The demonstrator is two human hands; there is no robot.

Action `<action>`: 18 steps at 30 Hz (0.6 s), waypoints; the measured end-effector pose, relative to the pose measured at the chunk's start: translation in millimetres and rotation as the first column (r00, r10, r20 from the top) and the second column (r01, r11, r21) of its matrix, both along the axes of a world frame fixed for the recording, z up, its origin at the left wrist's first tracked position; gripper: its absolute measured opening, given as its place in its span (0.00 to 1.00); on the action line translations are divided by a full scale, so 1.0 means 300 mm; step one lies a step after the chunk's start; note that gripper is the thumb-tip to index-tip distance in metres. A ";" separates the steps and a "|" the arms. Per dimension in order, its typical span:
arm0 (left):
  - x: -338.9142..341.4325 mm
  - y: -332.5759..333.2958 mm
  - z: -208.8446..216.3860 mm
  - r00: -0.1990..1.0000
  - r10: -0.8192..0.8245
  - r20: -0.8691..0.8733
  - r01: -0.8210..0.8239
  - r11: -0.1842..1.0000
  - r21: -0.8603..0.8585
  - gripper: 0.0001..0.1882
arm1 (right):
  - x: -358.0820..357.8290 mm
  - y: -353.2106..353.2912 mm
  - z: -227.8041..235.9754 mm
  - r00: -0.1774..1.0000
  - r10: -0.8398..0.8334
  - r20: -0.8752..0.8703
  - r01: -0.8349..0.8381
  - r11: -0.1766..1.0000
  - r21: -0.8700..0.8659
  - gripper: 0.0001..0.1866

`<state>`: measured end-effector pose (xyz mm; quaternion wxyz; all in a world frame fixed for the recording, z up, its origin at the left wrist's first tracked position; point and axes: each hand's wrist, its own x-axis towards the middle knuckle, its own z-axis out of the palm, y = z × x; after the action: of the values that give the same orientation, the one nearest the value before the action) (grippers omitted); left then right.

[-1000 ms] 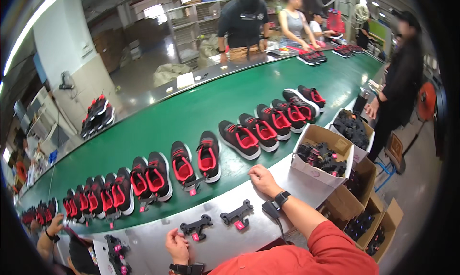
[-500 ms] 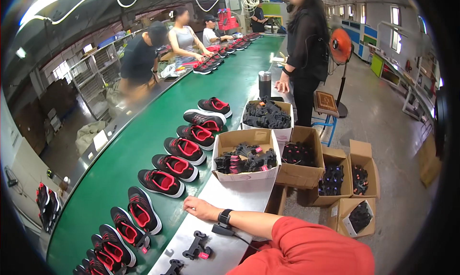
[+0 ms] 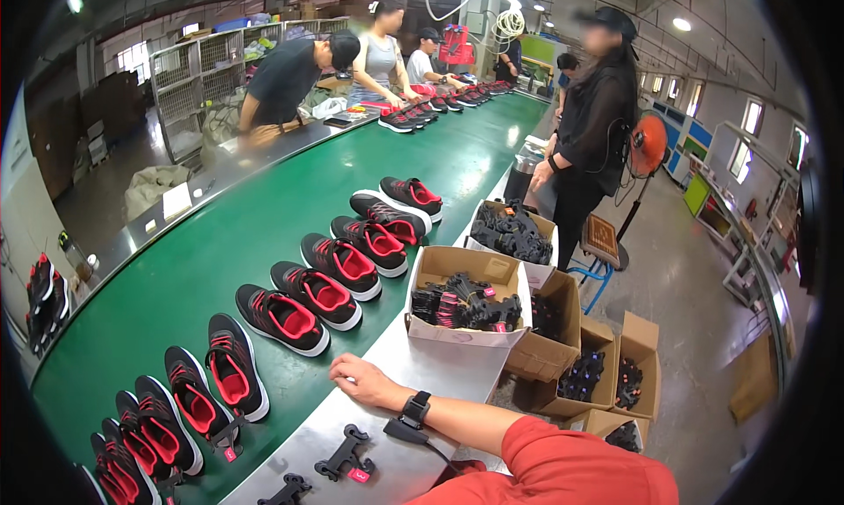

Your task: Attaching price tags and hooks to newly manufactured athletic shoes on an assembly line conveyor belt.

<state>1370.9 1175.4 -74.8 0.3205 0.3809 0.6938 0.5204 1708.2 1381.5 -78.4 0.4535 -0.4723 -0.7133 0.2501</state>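
Observation:
My right hand [image 3: 363,383] rests on the metal side table [image 3: 387,417] beside the green belt [image 3: 299,399]. Its fingers are loosely curled and nothing shows in them. A dark band with a small black box and cable is on that wrist. Close below it lies a black plastic shoe hanger [image 3: 345,453] with a pink tag; a second black hanger [image 3: 288,489] is lower left. Black-and-red sneakers stand in a line on the belt, the nearest sneaker [image 3: 283,319] up and left of my hand. A tagged hanger [image 3: 230,435] sits at one sneaker's heel. My left hand is out of view.
A white-sided carton [image 3: 466,331] of black hangers stands on the table, with another white carton [image 3: 510,232] behind. Several brown boxes [image 3: 541,351] stand lower at right. Across and along the belt people work; one person in black [image 3: 598,118] stands near an orange fan [image 3: 648,145].
The view has shifted, so the table, boxes and co-workers appear displaced. The sneakers have moved toward the lower left along the belt. My right hand keeps its curled pose on the table.

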 end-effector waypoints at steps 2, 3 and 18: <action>0.006 -0.003 -0.009 1.000 0.019 0.004 -0.019 1.000 0.002 0.13 | -0.001 0.011 0.010 1.000 0.009 -0.002 -0.009 1.000 0.005 0.04; 0.017 -0.001 -0.006 1.000 0.023 0.009 -0.023 1.000 0.009 0.13 | 0.008 0.009 0.011 1.000 0.005 0.000 -0.005 1.000 0.001 0.04; 0.070 0.007 -0.003 0.996 -0.015 -0.092 0.019 0.999 0.036 0.12 | 0.069 0.052 -0.008 0.998 -0.045 -0.038 0.042 0.995 -0.086 0.06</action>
<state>1391.9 1177.4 -75.7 0.2858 0.4162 0.6947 0.5124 1729.0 1397.0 -80.8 0.4525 -0.5016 -0.6822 0.2800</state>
